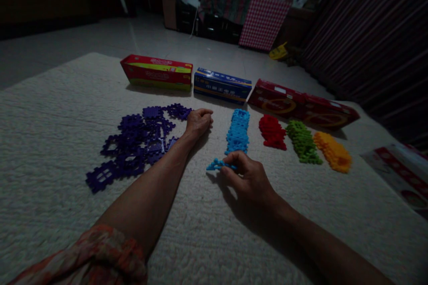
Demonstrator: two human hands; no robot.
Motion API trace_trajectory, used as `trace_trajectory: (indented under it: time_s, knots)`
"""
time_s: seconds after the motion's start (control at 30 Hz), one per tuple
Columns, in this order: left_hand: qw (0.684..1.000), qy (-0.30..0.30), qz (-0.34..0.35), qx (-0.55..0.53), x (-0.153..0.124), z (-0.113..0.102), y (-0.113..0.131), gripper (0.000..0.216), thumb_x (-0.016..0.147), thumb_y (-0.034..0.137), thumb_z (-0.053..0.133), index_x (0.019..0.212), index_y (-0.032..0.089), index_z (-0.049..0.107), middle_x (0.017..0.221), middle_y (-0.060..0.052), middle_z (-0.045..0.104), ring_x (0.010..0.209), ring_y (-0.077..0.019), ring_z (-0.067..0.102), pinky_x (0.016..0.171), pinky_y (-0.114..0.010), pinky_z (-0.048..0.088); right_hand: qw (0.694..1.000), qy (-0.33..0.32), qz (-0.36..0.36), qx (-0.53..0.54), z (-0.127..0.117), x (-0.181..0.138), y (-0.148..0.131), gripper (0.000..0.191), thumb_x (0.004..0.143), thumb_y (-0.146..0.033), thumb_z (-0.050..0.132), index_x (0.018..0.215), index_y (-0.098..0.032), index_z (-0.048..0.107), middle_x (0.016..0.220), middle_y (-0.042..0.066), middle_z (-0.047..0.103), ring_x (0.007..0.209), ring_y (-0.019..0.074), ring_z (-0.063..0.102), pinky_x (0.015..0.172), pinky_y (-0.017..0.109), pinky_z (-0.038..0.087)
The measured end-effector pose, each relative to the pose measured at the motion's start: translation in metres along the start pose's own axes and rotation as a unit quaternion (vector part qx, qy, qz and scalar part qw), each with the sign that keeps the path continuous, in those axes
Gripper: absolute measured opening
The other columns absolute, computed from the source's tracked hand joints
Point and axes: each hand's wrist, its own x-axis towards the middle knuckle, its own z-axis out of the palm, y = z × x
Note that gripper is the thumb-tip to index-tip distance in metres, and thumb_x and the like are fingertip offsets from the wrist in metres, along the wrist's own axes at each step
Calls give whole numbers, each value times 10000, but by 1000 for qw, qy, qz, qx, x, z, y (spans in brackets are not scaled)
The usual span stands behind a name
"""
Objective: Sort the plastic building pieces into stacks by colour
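Observation:
In the head view my right hand (pixel 249 176) pinches a light blue interlocking plastic piece (pixel 217 164) between thumb and fingers, just above the mat. Behind it lies a row of overlapping light blue pieces (pixel 238 129). My left hand (pixel 199 122) is at the right edge of a spread of purple interlocking pieces (pixel 132 142), some with window-like openings. Its fingers are curled, and anything under or inside them is hidden. To the right are stacked rows of red pieces (pixel 272 132), green pieces (pixel 303 141) and orange pieces (pixel 332 151).
Along the mat's far side stand a red-and-yellow box (pixel 158 73), a blue box (pixel 222 87) and dark red boxes (pixel 301 102). Another box (pixel 401 169) is at the right edge. The pale textured mat (pixel 187 236) covers the floor. A striped curtain (pixel 374 40) hangs at right.

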Motion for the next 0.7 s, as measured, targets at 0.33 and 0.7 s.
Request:
trace_trajectory:
  time_s: [0.33,0.7]
  knots:
    - [1000,0,4,2,-1,0,1,254,712,86,565,912,133,714,571,29,603,429,-81,518,447,-187,385,994,-23,-16,-105,-4,-2,2,199,896,-192,576,1080,-204,652,892,52,733,761,185,664,724,324,503]
    - [1000,2,7,10,2,0,-3,246,731,90,576,926,133,719,591,24,614,436,-76,515,464,-198,419,960,7,-78,-269,-11,-1,8,155,940,-195,539,1047,-176,651,939,85,670,858,217,628,787,352,492]
